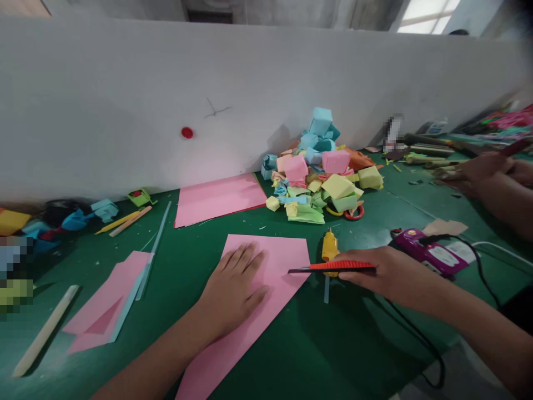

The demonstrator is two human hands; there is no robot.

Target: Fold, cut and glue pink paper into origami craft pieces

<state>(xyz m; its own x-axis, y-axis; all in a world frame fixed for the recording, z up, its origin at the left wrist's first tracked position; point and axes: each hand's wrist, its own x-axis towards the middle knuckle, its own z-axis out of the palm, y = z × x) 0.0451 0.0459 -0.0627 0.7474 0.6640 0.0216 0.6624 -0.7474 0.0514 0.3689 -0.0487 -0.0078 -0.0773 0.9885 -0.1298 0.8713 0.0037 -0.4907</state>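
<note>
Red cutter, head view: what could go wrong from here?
1. The red cutter points toward the left hand, flat on the pink sheet; a slip could cut the fingers.
2. The yellow glue gun is right by the right hand and might get knocked.
3. The black cord runs near the right forearm and could snag it.

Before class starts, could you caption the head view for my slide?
Left hand spread on pink paper, right hand holding a red knife, paper heap behind.
</note>
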